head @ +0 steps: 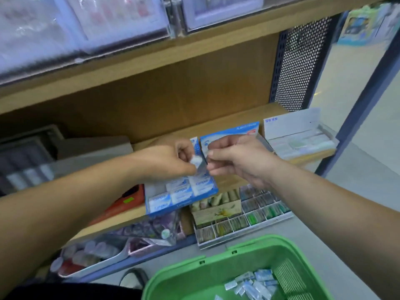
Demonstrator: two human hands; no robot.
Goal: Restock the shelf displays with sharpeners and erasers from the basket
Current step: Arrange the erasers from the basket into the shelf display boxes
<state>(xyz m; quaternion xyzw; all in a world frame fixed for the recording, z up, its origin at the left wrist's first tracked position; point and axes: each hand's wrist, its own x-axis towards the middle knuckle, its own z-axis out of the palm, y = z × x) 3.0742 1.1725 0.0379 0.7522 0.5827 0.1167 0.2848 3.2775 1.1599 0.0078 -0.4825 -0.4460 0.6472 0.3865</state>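
Eraser pinched by left hand and right hand above the blue display box at the shelf edge.

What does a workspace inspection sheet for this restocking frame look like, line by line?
surface: wooden shelf, crowded with display boxes.
job's things: blue eraser display box part filled; green basket below holds loose wrapped erasers.
clutter: compartment tray of small items; white box to the right.
grips: left hand and right hand pinch one small wrapped eraser above the display box.
cables: nothing seen.
surroundings: perforated metal panel, shop floor.
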